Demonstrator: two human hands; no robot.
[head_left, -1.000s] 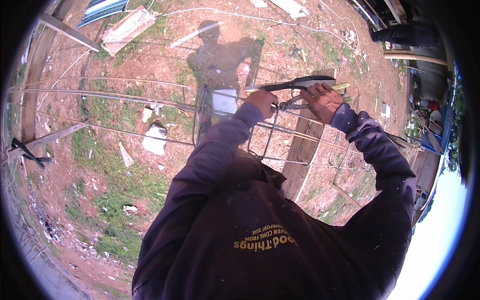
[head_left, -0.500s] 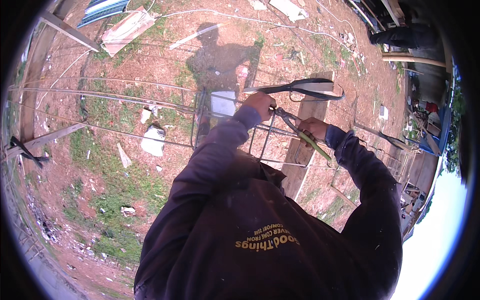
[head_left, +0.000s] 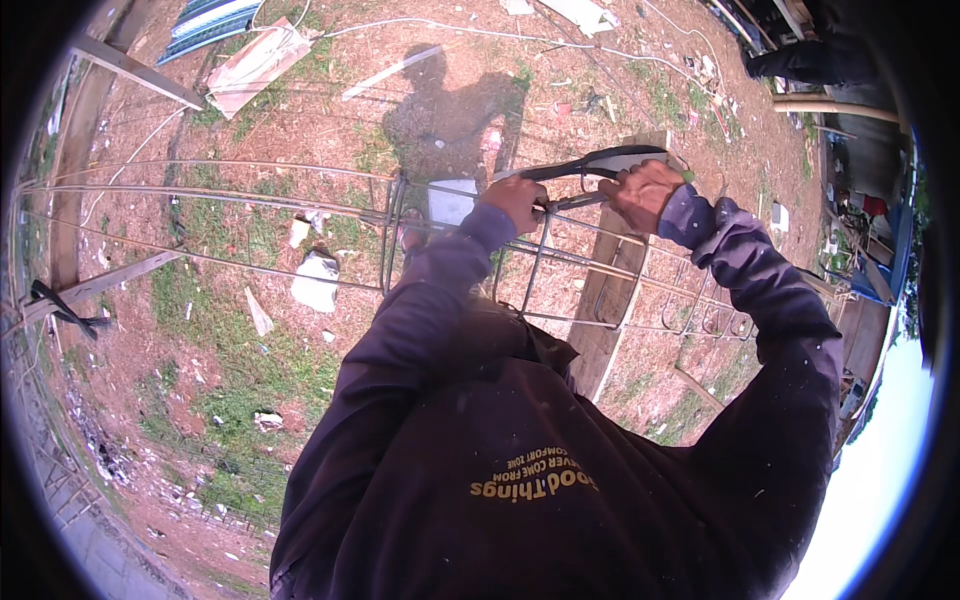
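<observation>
My right hand (head_left: 648, 195) is closed around a pair of pincers (head_left: 578, 202) whose jaws point left, at a corner of a rebar cage (head_left: 536, 262). A bit of green handle shows past the fingers. My left hand (head_left: 520, 203) is closed beside the jaws, at the top bar of the cage. A looped bundle of dark tie wire (head_left: 600, 157) runs out rightward from the left hand, passing behind the right hand. The fingertips and the wire at the joint are too small to make out.
Long thin bars (head_left: 270, 205) stretch left to a wooden frame (head_left: 68, 220). A plank (head_left: 600, 350) lies beneath the cage. On the grassy dirt are a white lump (head_left: 316, 282), a board (head_left: 258, 62) and scattered debris. Another dark strip bundle (head_left: 65, 308) hangs at the left.
My right hand has turned over and risen, swinging the pincers from slanting down to nearly level. My left hand stays at the same joint.
</observation>
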